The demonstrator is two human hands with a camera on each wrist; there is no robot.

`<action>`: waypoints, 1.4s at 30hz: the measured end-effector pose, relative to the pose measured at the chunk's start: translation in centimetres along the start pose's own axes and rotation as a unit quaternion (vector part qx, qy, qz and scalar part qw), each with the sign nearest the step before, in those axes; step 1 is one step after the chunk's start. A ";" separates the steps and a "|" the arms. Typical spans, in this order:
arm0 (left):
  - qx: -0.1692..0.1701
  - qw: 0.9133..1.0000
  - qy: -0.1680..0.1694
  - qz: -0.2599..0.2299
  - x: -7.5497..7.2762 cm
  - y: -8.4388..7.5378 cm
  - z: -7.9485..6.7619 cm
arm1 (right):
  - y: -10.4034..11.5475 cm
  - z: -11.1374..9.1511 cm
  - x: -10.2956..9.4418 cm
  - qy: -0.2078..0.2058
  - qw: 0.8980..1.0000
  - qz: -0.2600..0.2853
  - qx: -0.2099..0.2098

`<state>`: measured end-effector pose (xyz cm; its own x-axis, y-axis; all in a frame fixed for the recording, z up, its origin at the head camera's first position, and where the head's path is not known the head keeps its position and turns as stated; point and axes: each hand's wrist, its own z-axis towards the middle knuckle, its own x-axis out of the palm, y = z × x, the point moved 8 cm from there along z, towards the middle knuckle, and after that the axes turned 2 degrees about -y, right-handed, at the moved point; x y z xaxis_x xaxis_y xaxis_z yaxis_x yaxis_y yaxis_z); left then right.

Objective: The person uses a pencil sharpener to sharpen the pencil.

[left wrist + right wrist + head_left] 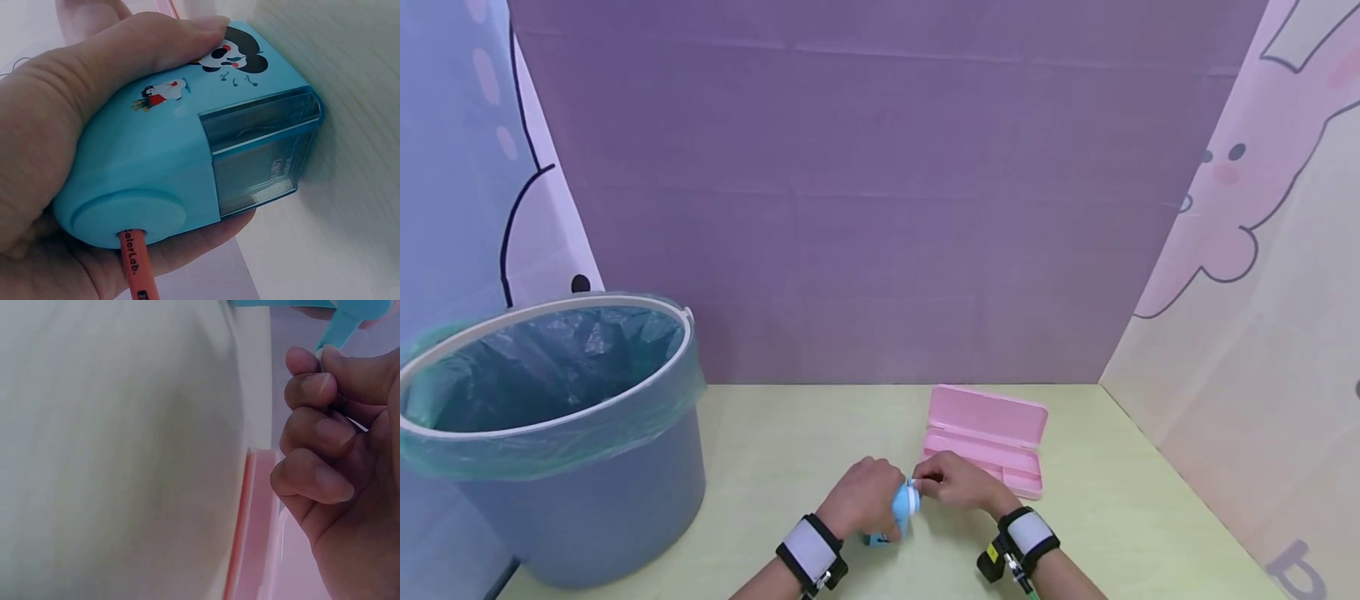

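Observation:
A light blue crank pencil sharpener (162, 153) with cartoon stickers is gripped in my left hand (865, 500), thumb over its top and fingers beneath. An orange-red pencil (136, 262) marked ColorLab sticks out of the round hole at its end; its tip is hidden inside. The sharpener's clear shavings drawer (265, 165) faces the table side. With thumb and fingertips, my right hand (958, 482) pinches the end of the blue crank handle (340, 328), its other fingers curled. Behind my right hand lies an opened pink pencil case (988, 414).
A large grey-blue bucket (602, 517) lined with a green bag stands at the left. The pale yellow table (775, 442) meets a purple backdrop (880, 208) at the back and a printed panel (1232, 400) at the right.

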<state>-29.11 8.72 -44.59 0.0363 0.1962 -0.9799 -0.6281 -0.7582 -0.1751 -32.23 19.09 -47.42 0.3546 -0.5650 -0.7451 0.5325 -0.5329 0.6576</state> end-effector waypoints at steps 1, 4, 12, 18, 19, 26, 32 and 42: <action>0.000 1.000 0.000 -0.002 0.0 0.0 0.0 | 0.0 -0.1 0.2 0.002 1.000 -0.005 -0.003; 0.000 1.000 0.001 -0.002 0.0 0.0 0.0 | -0.1 -0.3 0.9 0.017 1.000 -0.014 -0.012; 0.004 1.000 -0.004 0.005 -0.2 0.2 0.0 | -0.4 -0.9 2.2 0.049 0.998 -0.030 -0.001; 0.007 1.000 -0.009 0.008 0.1 0.2 0.0 | 0.4 -1.8 2.7 0.053 0.997 -0.059 -0.008; 0.007 1.000 -0.008 0.009 0.2 0.2 0.0 | 0.6 -2.0 2.8 0.056 0.997 -0.055 -0.011; -0.003 1.000 -0.006 0.007 -0.1 0.2 -0.1 | 1.8 -3.0 3.5 0.080 0.996 -0.015 -0.047; -0.016 1.000 0.013 -0.001 0.2 0.3 0.0 | 2.4 -3.8 3.5 0.097 0.994 0.041 -0.040; -0.031 0.999 0.022 -0.002 0.5 0.3 0.2 | 4.0 -4.5 1.7 0.094 0.989 0.102 -0.047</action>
<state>-29.44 8.65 -45.09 0.0740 0.1717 -0.9824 -0.5787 -0.7949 -0.1825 -26.08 18.80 -46.58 0.5941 -0.5230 -0.6111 0.5008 -0.3541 0.7898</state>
